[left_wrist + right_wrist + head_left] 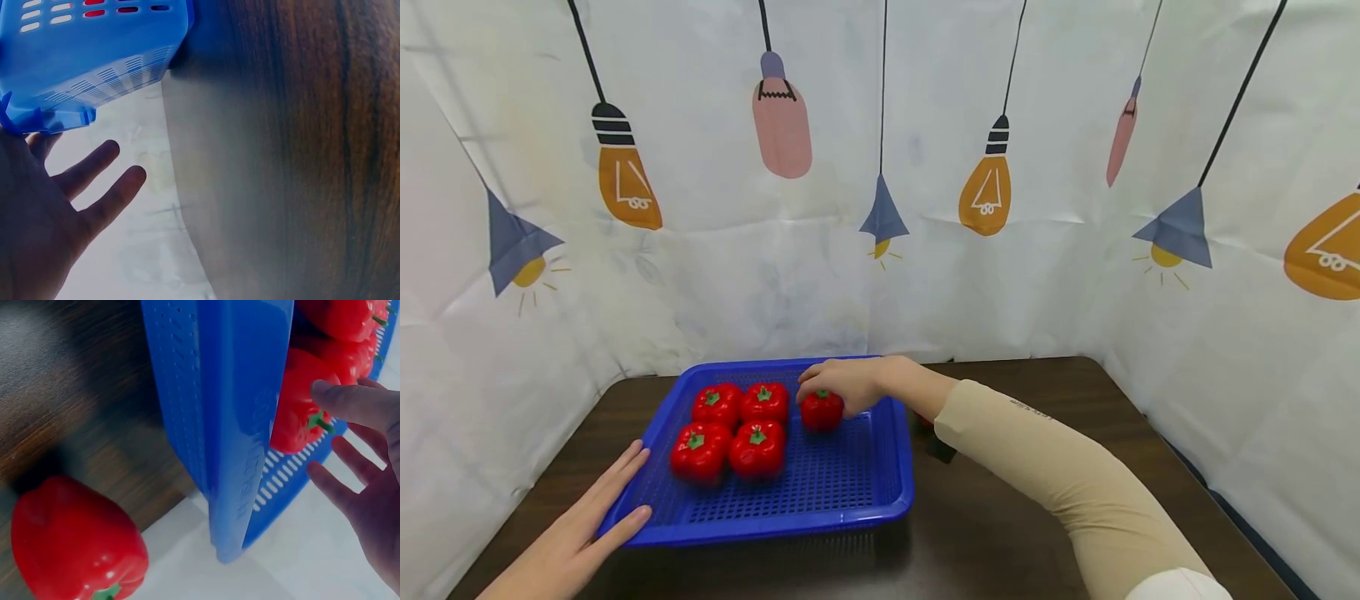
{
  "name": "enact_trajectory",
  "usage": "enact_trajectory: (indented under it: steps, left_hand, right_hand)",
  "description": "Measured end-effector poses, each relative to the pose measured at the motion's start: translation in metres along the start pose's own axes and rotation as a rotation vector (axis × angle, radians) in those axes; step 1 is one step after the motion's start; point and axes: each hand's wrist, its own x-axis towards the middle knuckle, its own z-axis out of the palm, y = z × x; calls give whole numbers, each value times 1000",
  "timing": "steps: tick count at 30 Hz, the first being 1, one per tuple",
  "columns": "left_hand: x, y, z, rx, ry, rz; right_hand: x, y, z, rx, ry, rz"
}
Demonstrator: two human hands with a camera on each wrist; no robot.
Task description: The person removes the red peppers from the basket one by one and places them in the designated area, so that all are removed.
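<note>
1. Lamp-printed white cloth [760, 283] enclosed a dark counter [992, 525].
2. Left hand [580, 529] touched the left rim of the blue basket [898, 475], fingers straight and spread.
3. Right hand [846, 383] reached down over one pepper [820, 414] inside, fingers apart; contact couldn't be told.
4. Four peppers [758, 450] clustered left; bare mesh [831, 479] ran to the near and right edges.

A close-fitting beige arm sleeve [1037, 458] covers the right arm, its plain edge stopping short of the wrist. Small dark lettering [1031, 408], too fine to read, lies on the sleeve near that edge, and creases gather in its fabric around the elbow. White cloth [1180, 587] shows at the sleeve's upper end. Beyond the sleeve's lower edge, the right hand [842, 385] is bare; the left hand [593, 518], well apart from the sleeve, is bare too.
</note>
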Motion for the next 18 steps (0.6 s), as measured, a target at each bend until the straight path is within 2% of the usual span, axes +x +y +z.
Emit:
enact_trajectory:
  steps: [8,18]
  left_hand:
    - [2,0,0,-11,51,63]
    - [0,0,3,-16,26,36]
  right_hand:
    - [10,0,-6,-30,-10,14]
    - [15,6,0,-35,-36,17]
